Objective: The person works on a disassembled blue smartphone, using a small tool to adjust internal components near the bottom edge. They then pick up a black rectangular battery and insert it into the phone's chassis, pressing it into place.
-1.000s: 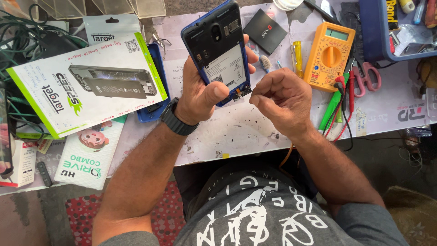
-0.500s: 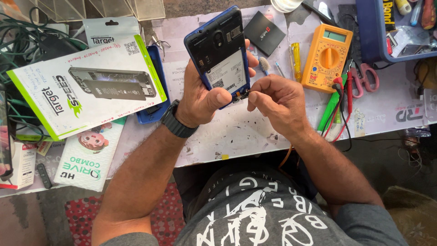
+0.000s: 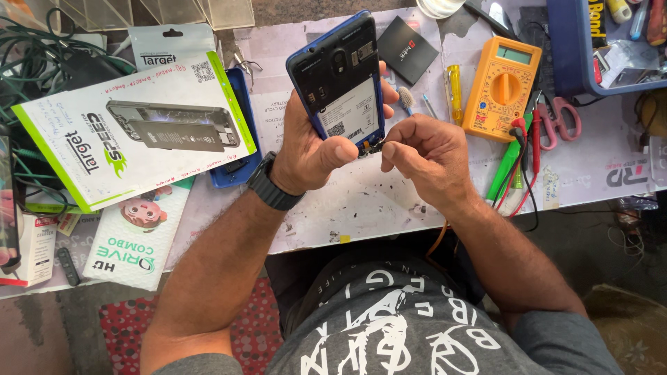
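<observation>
Cluttered workbench (image 3: 389,208); blue phone (image 3: 337,76), back removed, innards exposed.

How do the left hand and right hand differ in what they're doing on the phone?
The left hand wraps the opened phone from behind and holds it up, thumb on its lower edge; the right hand only pinches at the bottom corner. The left wrist wears a black watch; the right wrist is bare. Both hands touch the phone above the table.
</observation>
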